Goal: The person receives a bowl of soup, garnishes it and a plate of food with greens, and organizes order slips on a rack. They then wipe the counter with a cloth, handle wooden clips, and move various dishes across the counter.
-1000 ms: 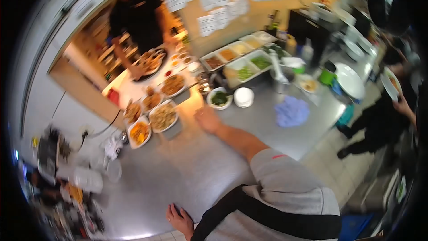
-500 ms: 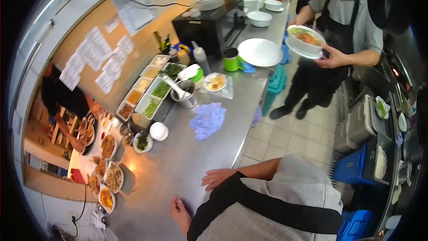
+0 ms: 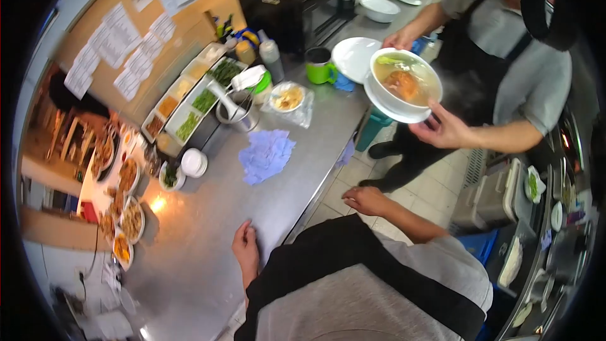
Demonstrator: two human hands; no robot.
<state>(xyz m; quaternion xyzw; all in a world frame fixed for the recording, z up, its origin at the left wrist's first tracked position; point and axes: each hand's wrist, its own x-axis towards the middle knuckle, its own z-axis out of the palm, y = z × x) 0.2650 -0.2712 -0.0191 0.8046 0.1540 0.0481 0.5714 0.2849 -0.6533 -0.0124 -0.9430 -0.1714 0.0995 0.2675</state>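
Note:
My left hand [image 3: 247, 247] is at the near edge of the steel counter [image 3: 202, 233], its fingers loosely bent, holding nothing. My right hand [image 3: 367, 201] hangs in the air past the counter's edge, over the tiled floor; its fingers are slightly curled and loose, with nothing visible in them. Just beyond it, a co-worker's two hands hold out a white bowl of soup [image 3: 406, 82], with a browned piece and greens in clear broth, on a white plate [image 3: 398, 111]. Nearest my hands on the counter lies a crumpled purple cloth [image 3: 266, 156].
Along the counter stand ingredient trays [image 3: 187, 124], a steel pot [image 3: 237, 115], a green mug [image 3: 321, 66], a small bowl in plastic [image 3: 288, 98] and a large white plate [image 3: 351, 57]. Filled dishes [image 3: 132, 220] line the left side. The co-worker [image 3: 486, 57] stands close on the right.
The co-worker has come closer with the soup bowl. My right hand has lifted off the counter and moved right, over the floor. The view has shifted to the right.

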